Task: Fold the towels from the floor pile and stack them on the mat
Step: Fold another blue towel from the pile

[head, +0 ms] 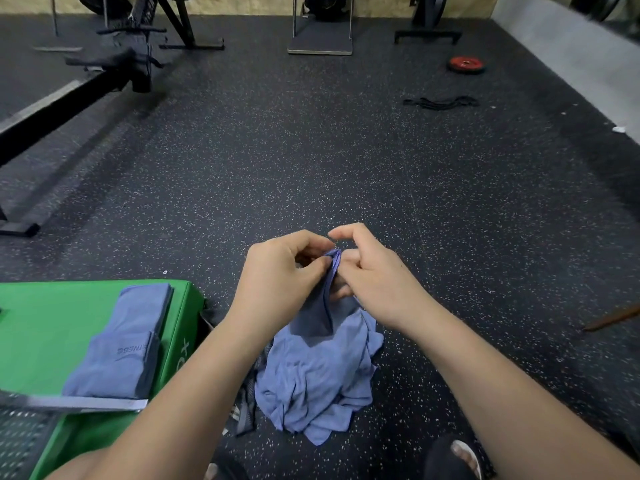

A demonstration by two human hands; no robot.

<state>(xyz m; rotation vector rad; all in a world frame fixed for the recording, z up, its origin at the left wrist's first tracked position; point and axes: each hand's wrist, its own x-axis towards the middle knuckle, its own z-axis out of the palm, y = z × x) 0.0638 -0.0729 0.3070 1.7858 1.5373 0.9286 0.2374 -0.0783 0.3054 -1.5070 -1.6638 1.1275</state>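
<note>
A crumpled blue towel [318, 368] hangs from my hands down to the speckled floor, its lower part bunched there. My left hand [277, 275] and my right hand [367, 271] meet above it, both pinching the same gathered edge of the cloth between thumb and fingers. To the left lies the green mat [45, 323]. On it sits a stack of folded blue towels [121, 344], the nearer one showing printed lettering. A darker striped cloth [244, 410] peeks out from under the hanging towel.
A black rowing-machine rail [52, 109] crosses the far left. A red weight plate [467, 64] and a black band [441, 102] lie far right. A grey strap [86, 403] and perforated panel [17, 441] overlap the mat's near corner. My feet [460, 459] are at the bottom.
</note>
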